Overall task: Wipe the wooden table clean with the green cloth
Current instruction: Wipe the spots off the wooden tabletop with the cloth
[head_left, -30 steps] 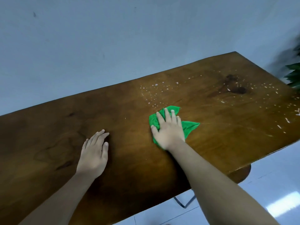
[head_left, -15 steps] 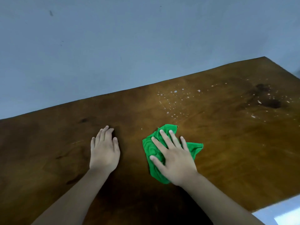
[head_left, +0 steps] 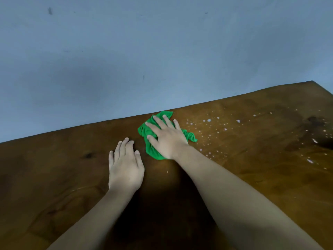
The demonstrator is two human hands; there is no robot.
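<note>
The dark brown wooden table [head_left: 252,177] fills the lower half of the view. A crumpled green cloth [head_left: 149,139] lies near its far edge. My right hand [head_left: 166,136] presses flat on top of the cloth, fingers spread and pointing toward the wall. My left hand [head_left: 125,165] rests palm down on the bare wood, just left of the cloth and nearer to me, holding nothing. White specks [head_left: 209,120] are scattered on the wood to the right of the cloth.
A plain blue-grey wall [head_left: 144,51] runs right behind the table's far edge. A dark stain [head_left: 315,120] with more white specks around it marks the far right of the table.
My right hand has pushed the cloth away from me, up to the table's far edge. The left hand stays flat on the wood. The view has shifted left and tilted up.
</note>
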